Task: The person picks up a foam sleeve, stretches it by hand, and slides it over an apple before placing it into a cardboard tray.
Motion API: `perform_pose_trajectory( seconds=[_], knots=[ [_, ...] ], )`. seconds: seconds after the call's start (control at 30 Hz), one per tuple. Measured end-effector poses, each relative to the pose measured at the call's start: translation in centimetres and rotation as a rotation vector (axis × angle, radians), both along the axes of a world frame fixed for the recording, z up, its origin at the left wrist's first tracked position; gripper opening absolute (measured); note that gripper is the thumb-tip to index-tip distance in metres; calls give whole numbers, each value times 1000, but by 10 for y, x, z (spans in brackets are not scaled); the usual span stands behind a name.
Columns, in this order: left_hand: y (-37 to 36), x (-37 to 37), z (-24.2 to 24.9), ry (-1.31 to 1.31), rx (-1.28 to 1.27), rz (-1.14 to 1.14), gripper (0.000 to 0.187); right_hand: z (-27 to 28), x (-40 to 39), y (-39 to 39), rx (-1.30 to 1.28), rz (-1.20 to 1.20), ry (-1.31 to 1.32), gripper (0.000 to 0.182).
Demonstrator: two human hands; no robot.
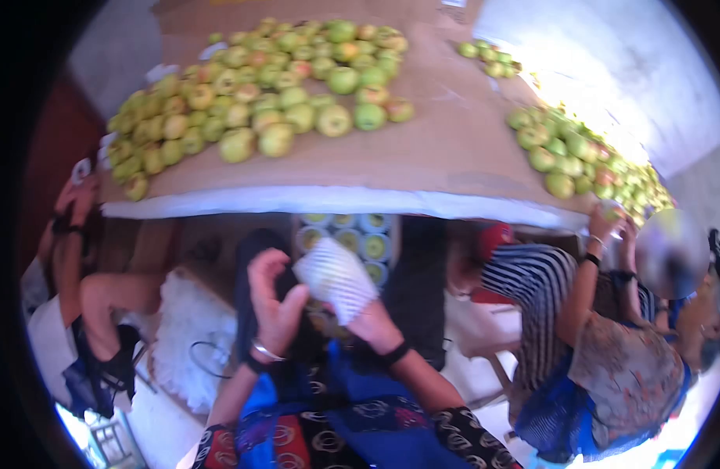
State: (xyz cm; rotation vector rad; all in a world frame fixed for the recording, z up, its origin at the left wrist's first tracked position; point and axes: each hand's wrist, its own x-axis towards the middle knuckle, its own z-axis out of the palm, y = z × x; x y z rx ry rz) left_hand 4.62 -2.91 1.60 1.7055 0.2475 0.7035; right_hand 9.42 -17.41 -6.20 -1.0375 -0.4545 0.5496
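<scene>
Just below the white-edged cardboard table (422, 156), the right hand (373, 322) grips a white foam mesh sleeve (336, 279) from underneath while the left hand (275, 301) curls loosely beside it. Looks risky: that one-sided grip could let it slip toward the box of wrapped green apples (358, 238) right behind.

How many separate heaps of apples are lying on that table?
3: a big heap at the far left, a long one along the right edge, a small cluster at the far right. More may lie beyond the glare.
</scene>
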Motion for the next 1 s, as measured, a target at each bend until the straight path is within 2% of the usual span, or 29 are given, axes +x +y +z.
perform_pose_trajectory(
  seconds=[0.03, 0.07, 0.1, 0.17, 0.2, 0.27, 0.33, 0.47, 0.53, 0.6, 0.63, 0.7, 0.77, 0.83, 0.9, 0.97, 1.0],
  knots=[
    [1, 3, 9, 19, -8, -91, 60, 8, -1, -1, -203, -11, -135, 47],
    [7, 7, 11, 50, 23, -210, 58, 14, -3, 5, -126, 4, 6, 46],
    [7, 14, 18, 45, 28, -301, 46, 25, -7, 6, 80, 76, 313, 47],
    [12, 18, 2, 179, -302, -387, 33, 23, -14, 10, 175, 156, 498, 51],
    [14, 18, 0, 163, -340, -414, 22, 10, -18, 13, 173, 139, 492, 51],
    [14, 14, -14, 103, -409, -418, 18, -19, -20, 17, 365, 168, 657, 56],
    [11, 11, -20, 41, -557, -377, 12, -12, -24, 16, 370, 159, 697, 57],
    [6, 4, -13, 46, -501, -312, 13, 7, -23, 14, 260, 112, 756, 52],
    [4, 3, -7, 68, -311, -296, 16, 8, -19, 15, 202, 105, 774, 49],
    [10, 2, -12, 56, -236, -305, 18, 1, -21, 16, 280, 152, 665, 45],
    [10, 4, -18, 41, -161, -313, 20, -29, -25, 22, 234, 149, 582, 41],
    [1, 6, -23, 38, -380, -322, 25, -42, -27, 24, 118, 193, 413, 39],
    [5, 4, -28, 62, -352, -349, 28, 14, -21, 16, 214, 159, 775, 39],
    [-2, 8, -21, 85, -367, -313, 31, 3, -18, 13, 220, 206, 666, 41],
    [-2, 13, -18, 109, -368, -265, 34, -4, -18, 13, 307, 189, 753, 44],
    [0, 17, -19, 173, -111, -332, 40, -7, -14, 16, 378, 169, 827, 48],
    [-7, 21, -10, 177, -168, -306, 44, -4, -14, 16, 412, 154, 853, 48]
  ],
)
